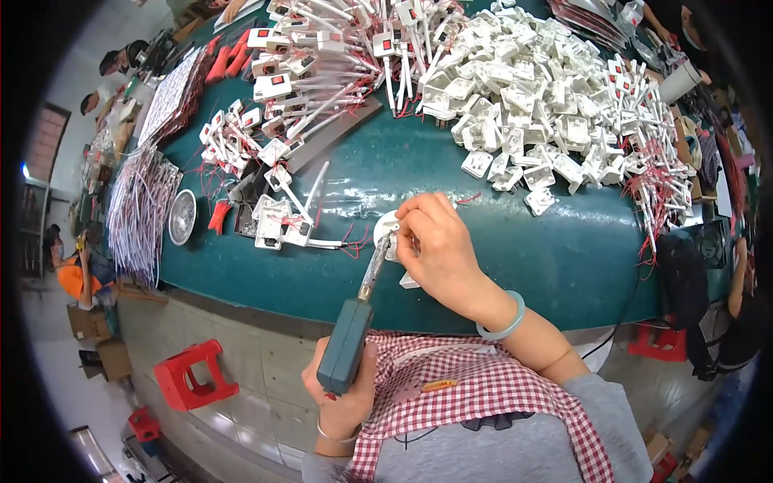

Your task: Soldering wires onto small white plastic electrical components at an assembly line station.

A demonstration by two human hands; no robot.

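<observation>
In my left hand (342, 378) is a dark green soldering gun (346, 342), gripped by its handle. Its long metal barrel points up and away, and the tip reaches a small white plastic part (386, 225) on the table. My right hand (437, 245) is at the same part, its fingers pinched together over it; what they pinch is hidden. A thin red wire (469, 198) sticks out beyond that hand. Under the right hand lies another white piece (409, 281), partly covered. Left of the tip are open white housings (278, 225) with red wires and a white tube.
A large heap of white plastic housings (523, 97) covers the far right of the green table (266, 278). Wired assemblies with red switches (278, 84) pile up at the far left, others (656, 153) at the right. A metal bowl (183, 217) stands near wire bundles (141, 209).
</observation>
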